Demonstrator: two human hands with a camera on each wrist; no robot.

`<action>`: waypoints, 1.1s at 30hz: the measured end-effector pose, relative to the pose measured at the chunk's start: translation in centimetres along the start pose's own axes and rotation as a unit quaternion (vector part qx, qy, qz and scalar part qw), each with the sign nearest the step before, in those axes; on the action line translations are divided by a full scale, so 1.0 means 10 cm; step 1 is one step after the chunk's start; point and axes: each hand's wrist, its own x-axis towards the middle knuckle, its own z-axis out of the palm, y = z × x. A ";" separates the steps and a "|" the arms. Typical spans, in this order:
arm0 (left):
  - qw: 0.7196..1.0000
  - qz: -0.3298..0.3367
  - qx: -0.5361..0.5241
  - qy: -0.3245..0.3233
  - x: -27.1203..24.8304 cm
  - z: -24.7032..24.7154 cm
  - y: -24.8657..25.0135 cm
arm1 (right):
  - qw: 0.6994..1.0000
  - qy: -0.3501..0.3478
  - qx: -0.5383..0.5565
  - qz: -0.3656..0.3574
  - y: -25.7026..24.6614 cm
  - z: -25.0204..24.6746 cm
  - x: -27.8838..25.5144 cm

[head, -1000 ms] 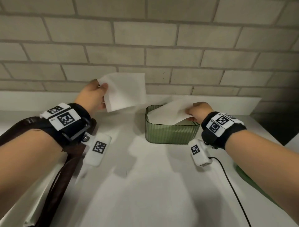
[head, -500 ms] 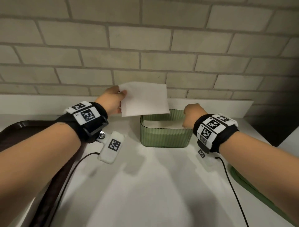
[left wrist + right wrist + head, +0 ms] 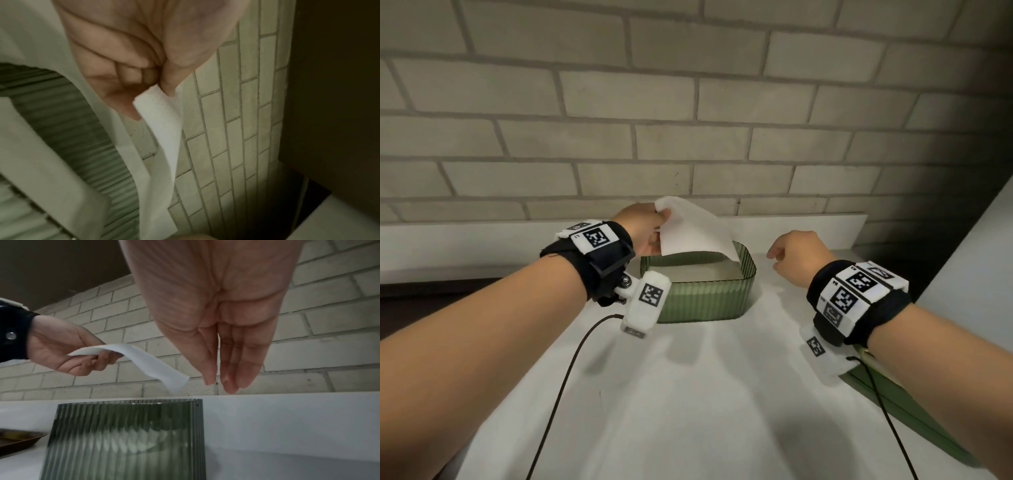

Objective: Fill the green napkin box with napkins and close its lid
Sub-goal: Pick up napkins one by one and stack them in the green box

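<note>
My left hand (image 3: 645, 228) pinches a napkin (image 3: 693, 229) drooping over the green napkin box (image 3: 698, 301), already part filled on the surface (image 3: 705, 394); right hand (image 3: 796, 255) empty, fingers straight; lid (image 3: 904, 407) still off

Our forearms bare, no sleeves. Our left wrist (image 3: 599, 260) wears black strap with buckle, white tags with black square codes on top. Silver screw joins strap to white camera pod (image 3: 645, 301), also code-marked; black cable (image 3: 565, 387) trails from it. Our right wrist (image 3: 859, 301) wears black band with several white code tags, white pod (image 3: 825, 359) beneath, second black cable (image 3: 887, 414) running back.
</note>
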 end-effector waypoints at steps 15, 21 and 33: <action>0.951 -0.052 0.296 0.077 0.15 0.05 -0.24 | 0.999 0.012 0.044 -0.017 -0.06 0.14 -0.01; 0.927 -0.034 0.366 0.072 0.20 0.08 -0.28 | 0.998 0.006 0.038 -0.042 -0.21 0.22 0.03; 0.965 -0.012 0.248 0.085 0.19 0.13 -0.12 | 0.993 -0.082 0.069 0.044 -0.59 0.23 0.39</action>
